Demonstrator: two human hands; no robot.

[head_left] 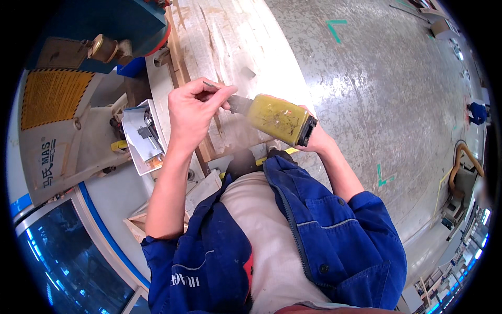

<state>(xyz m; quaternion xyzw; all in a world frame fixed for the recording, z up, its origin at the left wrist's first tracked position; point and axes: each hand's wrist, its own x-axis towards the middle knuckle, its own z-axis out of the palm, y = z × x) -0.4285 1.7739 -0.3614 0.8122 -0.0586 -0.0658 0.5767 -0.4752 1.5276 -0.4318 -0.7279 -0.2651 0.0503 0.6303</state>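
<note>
My right hand (317, 137) is wrapped around a yellow see-through container (277, 119), shaped like a squared bottle and held tilted over the pale board surface. Dark smudges mark its side, and a black piece (307, 131) closes the end by my right palm. Its narrower grey end (240, 104) points toward my left hand (192, 109). The left thumb and fingers are pinched together around a small, thin dark piece (210, 85), whose kind I cannot make out. Those fingertips are right beside the grey end; whether they touch it is unclear.
The long pale board surface (246, 31) runs away ahead of me, with a wooden strip along its left. A white box (140, 137) with tools stands left, below a blue machine (110, 26). Scuffed grey floor (355, 94) with green tape marks lies right.
</note>
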